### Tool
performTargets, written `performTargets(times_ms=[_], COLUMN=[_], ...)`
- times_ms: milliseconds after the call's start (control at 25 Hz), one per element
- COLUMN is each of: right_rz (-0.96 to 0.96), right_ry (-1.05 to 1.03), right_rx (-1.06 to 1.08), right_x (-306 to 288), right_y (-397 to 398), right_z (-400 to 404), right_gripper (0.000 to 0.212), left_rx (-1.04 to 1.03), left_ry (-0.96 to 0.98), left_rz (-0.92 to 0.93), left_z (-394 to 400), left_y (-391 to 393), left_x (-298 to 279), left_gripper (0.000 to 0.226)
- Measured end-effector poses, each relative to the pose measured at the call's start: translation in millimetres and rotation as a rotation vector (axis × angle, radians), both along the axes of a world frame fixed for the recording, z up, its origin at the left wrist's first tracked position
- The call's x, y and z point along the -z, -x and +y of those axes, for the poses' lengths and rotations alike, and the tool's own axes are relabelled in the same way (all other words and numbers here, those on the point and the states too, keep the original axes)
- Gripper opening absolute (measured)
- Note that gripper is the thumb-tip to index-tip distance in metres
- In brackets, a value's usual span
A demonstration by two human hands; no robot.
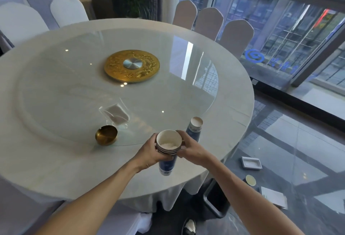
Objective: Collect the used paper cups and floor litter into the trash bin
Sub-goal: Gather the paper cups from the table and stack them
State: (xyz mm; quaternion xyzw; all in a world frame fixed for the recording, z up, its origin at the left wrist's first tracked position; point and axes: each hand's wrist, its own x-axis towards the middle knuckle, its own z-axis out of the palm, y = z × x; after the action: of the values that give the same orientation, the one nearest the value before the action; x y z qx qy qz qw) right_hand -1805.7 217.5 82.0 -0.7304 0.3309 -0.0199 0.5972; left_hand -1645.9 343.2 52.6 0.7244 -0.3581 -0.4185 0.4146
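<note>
A stack of several nested blue-and-white paper cups (168, 152) is held above the near edge of the round table (56, 160). My left hand (149, 150) grips its left side and my right hand (188, 147) its right side near the rims. White crumpled paper lies inside the top cup. One more paper cup (195, 128) stands just behind, at the table edge. On the floor to the right lie a white tray-like box (251, 163), a round lid (250, 180) and a flat white paper (274, 196).
A brass ashtray (106, 135) and a clear plastic wrapper (115, 115) rest on the glass turntable (74, 85) with its gold centre (131, 65). Covered chairs (237, 36) ring the table. A grey bin rim (211, 201) shows under the table edge. A shoe (189, 226) is below.
</note>
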Motion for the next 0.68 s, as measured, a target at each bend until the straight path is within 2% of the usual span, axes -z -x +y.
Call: performTargets(times_ms=[40, 80, 160, 240, 320, 440, 520, 680], right_rz=[-0.013, -0.014, 0.055, 0.254, 0.394, 0.540, 0.622, 0.670], right_ry=[0.005, 0.102, 0.496, 0.900, 1.124, 1.270, 1.314, 1.230], right_rx=[0.005, 0.023, -0.028, -0.212, -0.403, -0.653, -0.755, -0.790], right_x=[-2, -3, -5, -4, 4, 34, 50, 59], right_y=[1, 1, -3, -15, -29, -45, -47, -47], right_z=[-16, -36, -76, -113, -138, -158, -163, -169], right_gripper=[0.079, 0.084, 0.088, 0.092, 0.104, 0.107, 0.093, 0.055], left_rx=[-0.038, -0.084, -0.171, -0.265, -0.351, -0.449, -0.476, -0.467], left_ry=[-0.010, -0.019, -0.035, -0.042, -0.070, -0.101, -0.100, -0.099], left_rz=[-0.012, -0.017, -0.035, -0.065, -0.081, -0.095, -0.096, -0.071], left_z=[-8, -16, -25, -29, -29, -32, -35, -55], left_y=[3, 5, 6, 5, 7, 11, 16, 21], left_x=[0, 1, 2, 3, 4, 4, 4, 2], left_gripper=[0.087, 0.087, 0.090, 0.096, 0.100, 0.098, 0.099, 0.100])
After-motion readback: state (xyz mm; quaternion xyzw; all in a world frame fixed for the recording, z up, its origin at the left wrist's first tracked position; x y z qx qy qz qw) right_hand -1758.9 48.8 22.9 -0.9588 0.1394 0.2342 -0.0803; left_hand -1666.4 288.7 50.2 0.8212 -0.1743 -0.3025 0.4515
